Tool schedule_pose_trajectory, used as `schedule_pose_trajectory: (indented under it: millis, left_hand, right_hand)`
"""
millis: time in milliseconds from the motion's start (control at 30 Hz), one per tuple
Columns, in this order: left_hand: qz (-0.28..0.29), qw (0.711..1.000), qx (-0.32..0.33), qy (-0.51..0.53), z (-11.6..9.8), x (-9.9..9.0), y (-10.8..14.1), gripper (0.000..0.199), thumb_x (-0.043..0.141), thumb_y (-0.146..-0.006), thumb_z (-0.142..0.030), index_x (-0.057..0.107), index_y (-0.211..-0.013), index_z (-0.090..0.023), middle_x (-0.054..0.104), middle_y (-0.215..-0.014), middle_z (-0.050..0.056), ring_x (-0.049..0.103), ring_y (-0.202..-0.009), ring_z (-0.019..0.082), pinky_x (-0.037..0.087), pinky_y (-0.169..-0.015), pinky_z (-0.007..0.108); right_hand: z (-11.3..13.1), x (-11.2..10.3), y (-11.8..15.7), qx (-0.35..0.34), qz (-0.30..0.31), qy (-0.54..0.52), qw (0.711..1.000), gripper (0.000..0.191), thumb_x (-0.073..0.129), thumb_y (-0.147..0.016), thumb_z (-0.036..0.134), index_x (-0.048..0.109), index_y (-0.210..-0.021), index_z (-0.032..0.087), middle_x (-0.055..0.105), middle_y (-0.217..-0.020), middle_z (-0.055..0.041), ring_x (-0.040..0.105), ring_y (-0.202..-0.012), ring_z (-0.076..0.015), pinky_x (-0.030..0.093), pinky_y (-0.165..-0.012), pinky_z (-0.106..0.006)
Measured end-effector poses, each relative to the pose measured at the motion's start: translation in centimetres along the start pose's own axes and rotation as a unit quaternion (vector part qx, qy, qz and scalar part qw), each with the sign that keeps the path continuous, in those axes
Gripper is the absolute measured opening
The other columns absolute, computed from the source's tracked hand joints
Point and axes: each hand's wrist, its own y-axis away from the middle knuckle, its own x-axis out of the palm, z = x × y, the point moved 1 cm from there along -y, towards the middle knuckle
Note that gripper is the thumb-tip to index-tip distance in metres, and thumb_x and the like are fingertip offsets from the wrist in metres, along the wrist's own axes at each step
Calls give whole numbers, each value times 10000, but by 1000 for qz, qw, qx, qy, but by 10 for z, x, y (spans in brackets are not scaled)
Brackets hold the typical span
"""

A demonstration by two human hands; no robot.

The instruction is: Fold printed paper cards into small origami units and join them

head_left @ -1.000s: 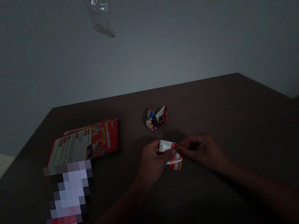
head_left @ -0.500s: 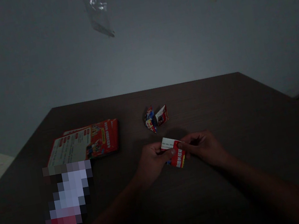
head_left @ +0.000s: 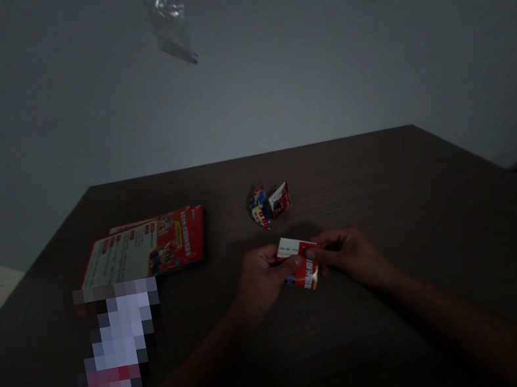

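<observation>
A small red and white printed paper (head_left: 308,272), folded over so a white flap lies on top, is held between my two hands just above the table. My left hand (head_left: 262,279) pinches its left side, thumb on top. On the right edge, my right hand (head_left: 352,254) grips it with thumb and bent fingers. The fingers beneath the paper are partly hidden. Just beyond my hands stand two folded printed papers, one blue, red and yellow (head_left: 260,208), the other red and white (head_left: 280,200).
A stack of red and white printed sheets (head_left: 181,237) lies on the dark wooden table (head_left: 359,169) at the left. Nearer me is a pixelated pale object (head_left: 121,351), its kind unclear. Behind the table, clear plastic (head_left: 168,16) hangs on the grey wall (head_left: 269,85).
The paper in my hands has tilted slightly, with its white flap a little flatter and a new shine on its lower edge. Both hands stay almost in place.
</observation>
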Motion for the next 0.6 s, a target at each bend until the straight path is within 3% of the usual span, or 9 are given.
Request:
schedule_pose_trajectory:
  millis: [167, 300, 400, 600]
  left_hand:
    - [11, 1000, -9, -5, 4, 1, -1, 232, 705, -711, -266, 697, -898, -130, 726, -824, 65, 669, -728, 180, 514, -688, 294]
    - [2, 1000, 0, -7, 2, 3, -2, 244, 716, -682, -235, 704, -902, -131, 729, -853, 67, 666, -741, 187, 514, -691, 299]
    - [1, 1000, 1, -9, 1, 3, -3, 222, 719, -675, -219, 710, -880, -134, 729, -845, 60, 660, -737, 177, 503, -684, 279]
    - [17, 1000, -3, 11, 3, 0, -3, 222, 715, -692, -225, 705, -896, -138, 727, -822, 49, 662, -729, 166, 497, -698, 274]
  right_hand:
    - [-2, 3, 2, 6, -19, 13, 1000, 316, 682, -720, 451, 697, -744, 136, 646, -570, -9, 501, -417, -76, 389, -428, -204]
    - [5, 9, 10, -70, -85, 129, 986, 287, 626, -775, 417, 693, -683, 154, 615, -531, -4, 523, -459, -102, 372, -444, -212]
    - [6, 10, 13, -122, -94, 194, 969, 279, 588, -811, 385, 699, -674, 168, 625, -558, -6, 531, -492, -108, 370, -462, -216]
    - [-3, 5, 3, -54, -59, 86, 993, 261, 645, -766, 403, 718, -788, 153, 663, -616, -23, 565, -525, -119, 421, -490, -222]
